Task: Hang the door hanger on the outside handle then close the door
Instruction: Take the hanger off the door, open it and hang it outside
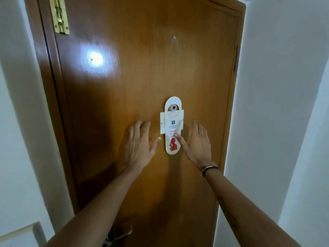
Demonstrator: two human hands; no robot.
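Note:
A cream door hanger (172, 122) with red "Please do not disturb" lettering and a red figure hangs from the peephole (173, 107) of the shut wooden door (110, 104). Behind the hanger a white card is fixed to the door. My right hand (194, 142) is spread open just right of the hanger, its thumb tip touching the hanger's lower part. My left hand (139, 143) is spread open to the left of the hanger, apart from it. The inside door handle (121, 234) shows at the bottom, partly hidden by my left forearm.
A brass slide bolt (59, 15) sits at the door's top left. White walls (277, 104) close in on both sides, forming a narrow entry. A hinge shows on the door's right edge. A pale framed edge (19, 232) juts in at the bottom left.

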